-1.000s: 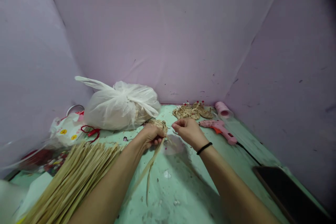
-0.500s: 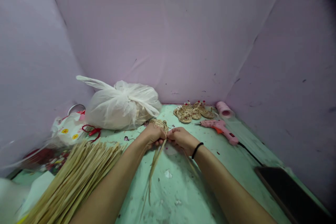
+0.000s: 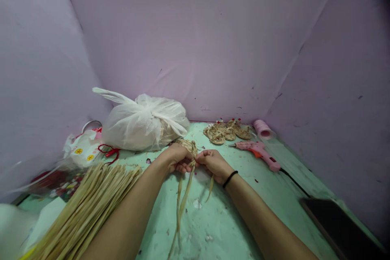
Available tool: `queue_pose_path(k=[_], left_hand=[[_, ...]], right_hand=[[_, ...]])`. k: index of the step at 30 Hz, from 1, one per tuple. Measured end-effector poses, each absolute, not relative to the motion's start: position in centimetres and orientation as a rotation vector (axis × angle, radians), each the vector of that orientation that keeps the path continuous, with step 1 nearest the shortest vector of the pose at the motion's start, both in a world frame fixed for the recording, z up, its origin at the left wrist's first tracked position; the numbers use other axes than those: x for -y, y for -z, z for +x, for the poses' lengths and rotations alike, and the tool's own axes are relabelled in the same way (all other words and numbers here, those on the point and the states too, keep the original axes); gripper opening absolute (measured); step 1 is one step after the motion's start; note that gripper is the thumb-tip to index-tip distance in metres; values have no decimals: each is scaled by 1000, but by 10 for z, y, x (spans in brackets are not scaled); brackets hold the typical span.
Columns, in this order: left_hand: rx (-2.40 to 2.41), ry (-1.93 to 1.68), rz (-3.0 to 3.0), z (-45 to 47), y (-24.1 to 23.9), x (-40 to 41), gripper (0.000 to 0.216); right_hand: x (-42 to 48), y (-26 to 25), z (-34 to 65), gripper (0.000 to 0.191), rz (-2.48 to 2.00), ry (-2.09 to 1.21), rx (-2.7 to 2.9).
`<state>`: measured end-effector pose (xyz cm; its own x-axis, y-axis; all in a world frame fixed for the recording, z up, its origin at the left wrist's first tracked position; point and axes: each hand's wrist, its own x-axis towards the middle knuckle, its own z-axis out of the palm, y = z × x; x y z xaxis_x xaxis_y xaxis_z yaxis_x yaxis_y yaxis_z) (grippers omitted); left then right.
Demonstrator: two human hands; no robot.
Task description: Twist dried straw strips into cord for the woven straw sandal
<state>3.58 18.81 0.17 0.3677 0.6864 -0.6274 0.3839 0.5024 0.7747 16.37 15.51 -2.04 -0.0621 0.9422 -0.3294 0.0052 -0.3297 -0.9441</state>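
Both hands meet at a small braided straw piece (image 3: 189, 145) over the middle of the table. My left hand (image 3: 178, 158) is closed round its near end, with part of the braid showing above the fingers. Pinched at the same end, my right hand (image 3: 214, 163) grips a straw strand (image 3: 211, 189) whose tail hangs below the palm. Other loose strands (image 3: 180, 211) trail down from between the hands toward me. A black band circles the right wrist. The fingers hide the spot where the strands join the braid.
A bundle of dry straw strips (image 3: 88, 207) lies at left, behind it a knotted white plastic bag (image 3: 146, 126). Several woven straw pieces (image 3: 227, 131) sit at the back right, near a pink spool (image 3: 262, 128), a pink glue gun (image 3: 258, 152) and a dark flat slab (image 3: 338, 227).
The strand tail under my right hand hangs shorter and nearer the palm. The strands below my left hand have swung and spread. Both hands stay at the braid; the view has shifted slightly.
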Motion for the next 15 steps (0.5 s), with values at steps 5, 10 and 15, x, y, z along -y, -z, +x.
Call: queue_pose_path(k=[5,10,15], left_hand=[[-1290,-211,1304,29,-3,-187,10],[-1451,-204,1498,31,-12,-181,12],[-1532,-268,1548,53,-12,-167,13]], right_hand=[[-154,18,166,11,-1419,-1549,1062],[-156,22,165,8,-1421,-1516,1082],[-155,24,160,8,-1421,-1464,988]])
